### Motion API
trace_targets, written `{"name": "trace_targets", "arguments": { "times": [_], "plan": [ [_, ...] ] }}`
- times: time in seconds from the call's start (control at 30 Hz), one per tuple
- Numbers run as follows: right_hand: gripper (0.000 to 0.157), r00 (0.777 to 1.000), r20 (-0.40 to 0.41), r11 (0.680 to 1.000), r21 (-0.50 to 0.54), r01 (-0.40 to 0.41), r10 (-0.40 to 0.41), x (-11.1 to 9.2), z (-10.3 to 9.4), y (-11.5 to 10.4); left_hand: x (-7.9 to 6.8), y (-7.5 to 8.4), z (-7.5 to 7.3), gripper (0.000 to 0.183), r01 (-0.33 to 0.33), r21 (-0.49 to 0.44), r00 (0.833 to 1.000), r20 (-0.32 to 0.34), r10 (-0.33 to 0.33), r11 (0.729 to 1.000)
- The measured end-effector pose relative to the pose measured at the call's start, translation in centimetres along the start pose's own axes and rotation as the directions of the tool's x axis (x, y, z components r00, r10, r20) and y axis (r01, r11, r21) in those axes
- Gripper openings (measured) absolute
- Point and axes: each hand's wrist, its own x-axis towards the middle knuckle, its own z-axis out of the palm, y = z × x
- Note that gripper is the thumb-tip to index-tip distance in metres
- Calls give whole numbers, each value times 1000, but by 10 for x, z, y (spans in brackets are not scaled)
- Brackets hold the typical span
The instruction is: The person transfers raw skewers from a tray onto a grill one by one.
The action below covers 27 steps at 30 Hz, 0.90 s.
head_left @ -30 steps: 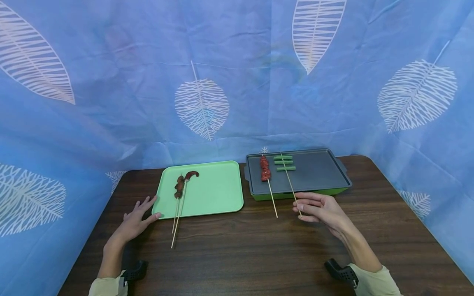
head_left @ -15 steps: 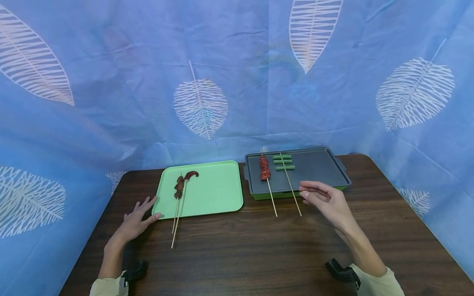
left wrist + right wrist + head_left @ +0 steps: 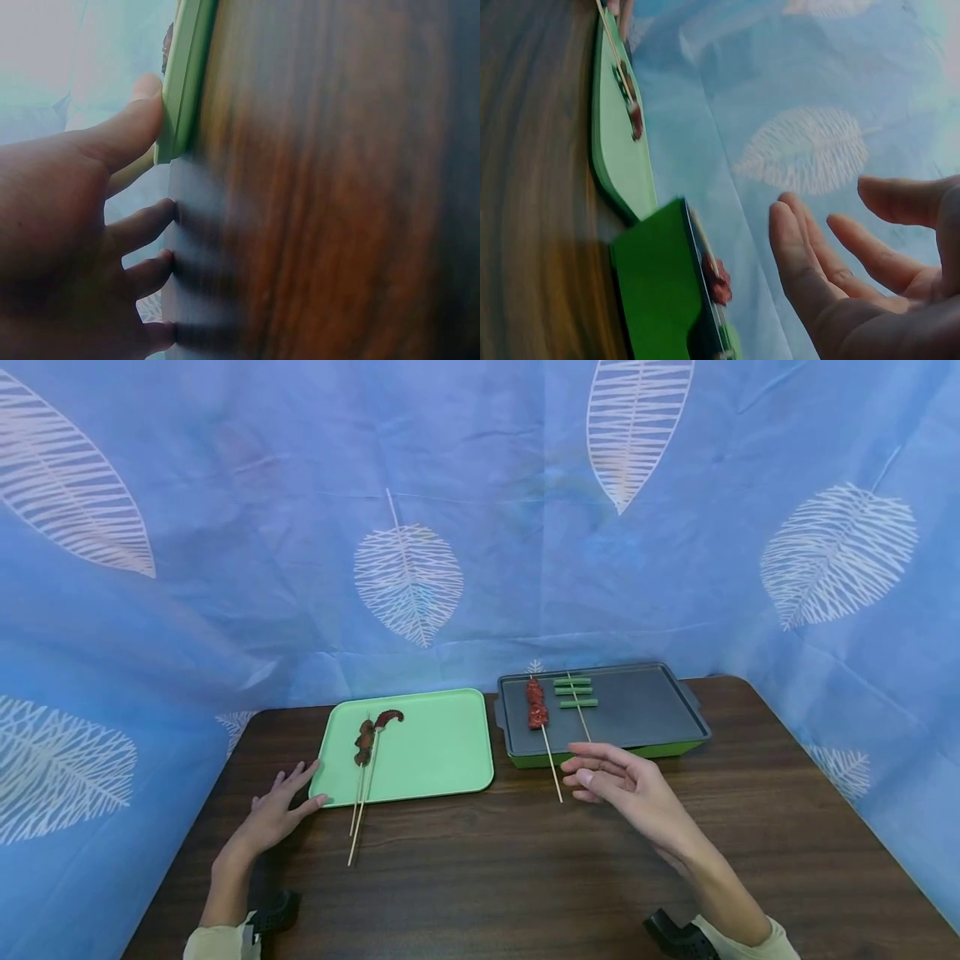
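Note:
My left hand [image 3: 272, 814] rests at the left corner of a light green tray [image 3: 442, 752], thumb at its edge and the other fingers spread on the table. Two skewers lie on that tray: one with brown meat pieces [image 3: 363, 743], one with a dark red curled tentacle [image 3: 388, 717]. My right hand [image 3: 626, 787] hovers in front of the grill pan [image 3: 637, 702], thumb and fingers apart with nothing between them. On the pan lie a red meat skewer [image 3: 537, 703] and a skewer of green vegetable sticks [image 3: 576, 692]; the hand hides the latter's lower stick.
The dark wood table [image 3: 450, 877] carries both tray and pan. A blue cloth with white leaf prints [image 3: 480, 527] hangs right behind them. Skewer sticks poke out over the front edges of the tray and the pan.
My right hand has let go of the green vegetable skewer's stick, drawn back to the right, then moved left in front of it. The left hand has stayed at the tray.

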Motion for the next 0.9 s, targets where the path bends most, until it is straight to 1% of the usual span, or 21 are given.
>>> {"name": "trace_targets", "arguments": {
  "times": [0.13, 0.27, 0.4, 0.47, 0.57, 0.67, 0.8, 0.9],
  "plan": [
    [50, 993, 110, 999, 17, -33, 31, 1, 15, 5, -1, 0, 0, 78, 1, 0, 1000, -2, -1, 1000],
    [50, 974, 224, 999, 19, -45, 39, 2, 31, 11, -1, 0, 1, 78, -9, -3, 1000, -3, 9, 1000],
    [50, 949, 312, 999, -35, -40, 49, 1, 53, 18, 0, -2, -1, 78, -19, 2, 1000, -13, 19, 1000],
    [51, 936, 343, 996, -69, -57, 78, 0, 67, 23, 1, -3, -2, 78, -24, 3, 999, -25, 24, 1000],
    [52, 922, 368, 992, -92, -92, 119, 2, 88, 29, 2, -2, -4, 78, -35, 3, 999, -30, 36, 999],
    [54, 919, 367, 989, -83, -120, 142, 8, 106, 35, 3, -1, -6, 78, -48, 3, 999, -21, 48, 999],
    [58, 916, 366, 985, -15, -173, 166, 21, 129, 41, 4, -1, -5, 77, -40, 3, 999, -13, 40, 999],
    [61, 907, 372, 968, 73, -240, 197, 31, 146, 45, 4, -3, -4, 77, -33, -1, 999, -16, 33, 999]
  ]
}}
